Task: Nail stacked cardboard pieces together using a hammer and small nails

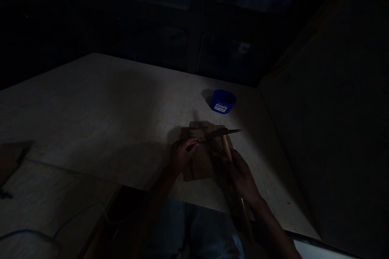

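Note:
My right hand (241,174) is closed around the long wooden handle of a hammer (226,145). Its narrow dark metal head tapers to a point on the right and sits above a brown cardboard piece (200,168). My left hand (181,154) rests at the cardboard's left edge. Between its fingertips is a small dark, slim object (192,146), its tip close to the hammer head. The dim light hides what kind of object it is. I cannot tell whether the hammer head touches anything.
A blue plastic tub (223,102) with a white label stands beyond the cardboard. The pale tabletop (133,101) meets a dark wall (331,129) at right and windows at the back. A cable (79,213) and a brown item (12,162) lie at left.

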The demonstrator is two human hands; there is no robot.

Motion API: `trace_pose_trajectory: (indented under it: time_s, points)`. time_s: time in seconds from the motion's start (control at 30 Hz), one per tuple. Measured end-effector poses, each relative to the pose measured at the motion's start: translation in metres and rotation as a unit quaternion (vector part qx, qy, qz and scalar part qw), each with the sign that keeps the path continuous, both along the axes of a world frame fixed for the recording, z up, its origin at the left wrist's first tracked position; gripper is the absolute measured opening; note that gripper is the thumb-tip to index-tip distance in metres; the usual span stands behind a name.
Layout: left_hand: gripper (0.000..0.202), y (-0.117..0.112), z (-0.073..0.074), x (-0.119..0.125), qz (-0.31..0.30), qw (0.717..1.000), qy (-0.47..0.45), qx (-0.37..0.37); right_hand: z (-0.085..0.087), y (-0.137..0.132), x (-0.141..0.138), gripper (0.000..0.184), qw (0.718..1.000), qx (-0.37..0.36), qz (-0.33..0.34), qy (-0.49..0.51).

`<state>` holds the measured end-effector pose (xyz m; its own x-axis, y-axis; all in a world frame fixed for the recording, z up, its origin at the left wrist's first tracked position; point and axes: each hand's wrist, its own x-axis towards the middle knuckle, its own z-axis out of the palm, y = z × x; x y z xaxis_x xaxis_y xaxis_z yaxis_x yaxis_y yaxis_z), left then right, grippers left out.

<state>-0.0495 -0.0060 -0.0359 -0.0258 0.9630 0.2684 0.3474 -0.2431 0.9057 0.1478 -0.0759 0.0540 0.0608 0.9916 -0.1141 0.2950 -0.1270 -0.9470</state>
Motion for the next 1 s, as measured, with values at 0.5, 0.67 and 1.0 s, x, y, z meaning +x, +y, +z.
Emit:
trace_pose_trajectory:
  time_s: [0.5,0.67,1.0]
  points:
    - [0.022,-0.002,-0.002,0.0,0.014,0.997,0.077,0.015,0.034,0.007,-0.01,0.039,0.98,-0.018,0.168,-0.105]
    - [0.03,-0.002,-0.002,0.001,0.01,0.997,0.076,-0.031,0.02,0.011,-0.01,0.035,0.972,0.016,0.188,-0.14]
    - [0.027,-0.005,0.011,0.002,-0.009,0.995,0.002,-0.094,0.011,0.015,-0.008,0.045,0.972,0.029,0.183,-0.148]
